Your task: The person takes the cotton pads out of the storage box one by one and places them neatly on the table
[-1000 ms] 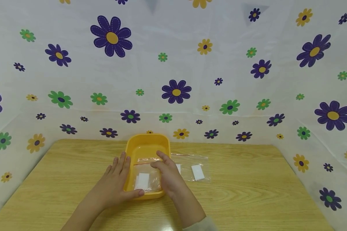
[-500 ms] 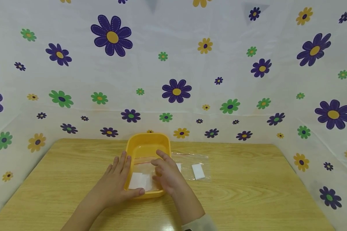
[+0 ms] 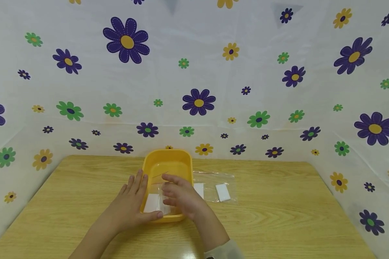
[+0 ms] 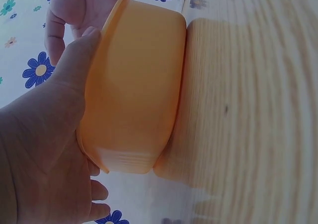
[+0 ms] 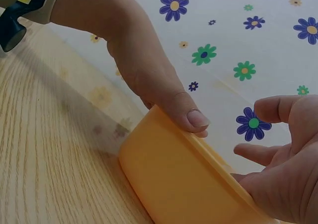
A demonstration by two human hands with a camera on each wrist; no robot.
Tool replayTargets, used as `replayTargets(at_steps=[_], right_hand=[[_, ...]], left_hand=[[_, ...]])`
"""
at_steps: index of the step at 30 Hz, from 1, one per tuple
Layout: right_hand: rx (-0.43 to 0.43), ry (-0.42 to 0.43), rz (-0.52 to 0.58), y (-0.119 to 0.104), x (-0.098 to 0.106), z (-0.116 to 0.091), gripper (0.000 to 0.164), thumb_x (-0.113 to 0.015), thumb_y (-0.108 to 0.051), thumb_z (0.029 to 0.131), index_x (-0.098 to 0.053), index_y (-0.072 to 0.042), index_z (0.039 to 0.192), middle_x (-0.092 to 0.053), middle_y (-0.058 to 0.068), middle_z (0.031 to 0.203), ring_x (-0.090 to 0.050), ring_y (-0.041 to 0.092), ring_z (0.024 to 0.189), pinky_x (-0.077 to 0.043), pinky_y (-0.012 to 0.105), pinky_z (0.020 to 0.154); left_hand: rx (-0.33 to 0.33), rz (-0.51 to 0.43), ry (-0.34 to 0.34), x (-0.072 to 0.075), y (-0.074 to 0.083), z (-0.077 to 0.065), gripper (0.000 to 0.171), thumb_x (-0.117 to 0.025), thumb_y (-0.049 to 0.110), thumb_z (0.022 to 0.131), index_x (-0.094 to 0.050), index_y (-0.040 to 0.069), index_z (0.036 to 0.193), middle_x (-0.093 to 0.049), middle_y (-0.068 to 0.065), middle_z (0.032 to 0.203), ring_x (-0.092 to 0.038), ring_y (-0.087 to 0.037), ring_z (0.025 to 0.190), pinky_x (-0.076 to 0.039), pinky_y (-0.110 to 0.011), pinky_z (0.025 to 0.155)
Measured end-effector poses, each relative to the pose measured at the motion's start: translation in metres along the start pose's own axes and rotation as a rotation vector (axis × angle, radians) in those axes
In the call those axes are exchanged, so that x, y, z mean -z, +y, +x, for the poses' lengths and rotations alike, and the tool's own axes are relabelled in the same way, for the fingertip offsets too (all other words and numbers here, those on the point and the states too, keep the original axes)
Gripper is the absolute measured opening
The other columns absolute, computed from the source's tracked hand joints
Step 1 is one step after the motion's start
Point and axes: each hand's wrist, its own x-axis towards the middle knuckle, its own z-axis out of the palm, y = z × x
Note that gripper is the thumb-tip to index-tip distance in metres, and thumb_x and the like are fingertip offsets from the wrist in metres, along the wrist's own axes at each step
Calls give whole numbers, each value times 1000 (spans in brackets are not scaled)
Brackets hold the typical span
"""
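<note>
A yellow plastic basin stands on the table. My left hand rests along its left rim with straight fingers, the thumb lying over the near rim; the left wrist view shows this hand against the basin's outer wall. Inside lies a clear zip bag with a red seal line, and white flat rectangles show at the near end. My right hand reaches over the right rim above the bag, fingers spread and slightly bent. In the right wrist view, the right hand shows a gap between its digits.
Right of the basin, another clear zip bag lies flat on the wooden table, with a white rectangle in it and a second white piece beside the basin. A flower-printed sheet surrounds the table's back and sides.
My right hand has shifted left over the basin. The bag inside has changed shape, its seal line now slanting, and the white pieces have spread left. My left hand has stayed put.
</note>
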Motion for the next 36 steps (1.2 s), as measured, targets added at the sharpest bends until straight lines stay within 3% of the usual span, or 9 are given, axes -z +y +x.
replayTargets(at_steps=[6, 10, 14, 18, 24, 28, 36], right_hand=[[69, -23, -203, 2, -8, -4, 52, -61, -29, 98, -53, -2, 142, -48, 14, 150, -56, 31, 126, -52, 47, 99], [110, 16, -335, 4, -14, -5, 49, -62, -28, 97, -58, -1, 138, -56, 11, 144, -66, 30, 112, -56, 47, 92], [161, 65, -387, 3, -19, -7, 43, -62, -25, 97, -62, -4, 134, -63, 10, 136, -69, 24, 108, -58, 41, 88], [200, 145, -332, 0, -18, -9, 35, -62, -23, 97, -67, -9, 129, -67, 6, 129, -69, 23, 104, -58, 37, 87], [266, 271, -168, -4, -9, -6, 25, -70, -12, 92, -72, -5, 116, -70, 7, 119, -71, 22, 93, -61, 33, 78], [269, 332, -117, -6, -4, -5, 21, -73, -9, 89, -72, -7, 110, -71, 6, 113, -70, 19, 88, -61, 29, 73], [240, 338, -48, -8, 4, -3, 38, -68, -4, 91, -62, -15, 127, -70, 9, 112, -71, 22, 90, -61, 29, 72]], left_hand=[[-3, 5, 5, -1, -2, -1, 126, -55, 85, 76, -17, -5, 157, -2, -24, 166, -11, -53, 148, -18, -67, 116], [-5, 3, 14, -2, -2, -1, 126, -55, 85, 76, -18, -5, 156, -4, -24, 165, -12, -53, 148, -18, -67, 115], [-12, 1, 27, -2, -2, -1, 126, -56, 84, 76, -19, -5, 156, -5, -25, 165, -12, -54, 147, -19, -68, 115], [-12, -5, 25, -2, -2, -1, 125, -55, 85, 77, -19, -5, 156, -5, -25, 165, -12, -54, 148, -19, -68, 115], [8, -5, 7, -3, -2, 1, 126, -53, 86, 76, -16, -3, 158, -2, -23, 166, -10, -51, 149, -18, -66, 116], [8, 3, 6, -3, -2, 1, 126, -53, 86, 77, -15, -3, 158, -2, -23, 166, -10, -51, 149, -18, -66, 116], [4, 9, 3, -2, -1, 0, 126, -52, 85, 77, -15, -4, 157, -2, -24, 165, -10, -52, 148, -18, -66, 116]])
